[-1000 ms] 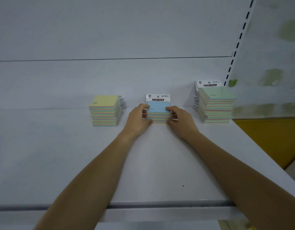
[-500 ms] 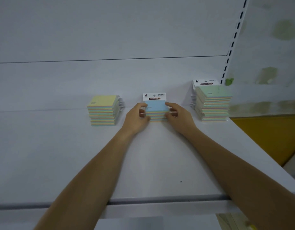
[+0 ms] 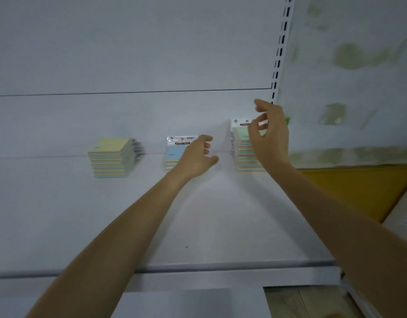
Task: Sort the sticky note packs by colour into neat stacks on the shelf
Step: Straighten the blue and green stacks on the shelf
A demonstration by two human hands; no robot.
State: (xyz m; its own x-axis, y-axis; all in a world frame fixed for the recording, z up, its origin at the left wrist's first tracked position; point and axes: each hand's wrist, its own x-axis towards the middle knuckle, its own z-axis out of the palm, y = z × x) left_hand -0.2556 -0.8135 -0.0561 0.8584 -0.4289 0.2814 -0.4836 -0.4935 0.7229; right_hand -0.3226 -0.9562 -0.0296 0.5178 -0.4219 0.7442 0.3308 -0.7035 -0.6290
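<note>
Three stacks of sticky note packs stand in a row at the back of the white shelf (image 3: 60, 214). The yellow-topped stack (image 3: 110, 158) is on the left, the blue-topped stack (image 3: 176, 152) in the middle, the green-topped stack (image 3: 243, 152) on the right. My left hand (image 3: 196, 154) hovers over the right side of the blue stack, fingers loosely spread, holding nothing. My right hand (image 3: 270, 136) is raised in front of the green stack with fingers apart and empty, hiding much of that stack.
A slotted white upright (image 3: 279, 53) runs up the shelf's back right corner. Right of it is a stained wall (image 3: 358, 88) with a yellow panel (image 3: 358, 189) below. The shelf's front rail (image 3: 221, 266) crosses the lower view.
Both hands have let go of the blue stack. My right hand has lifted and moved right to the green stack; my left hand has shifted right across the blue stack.
</note>
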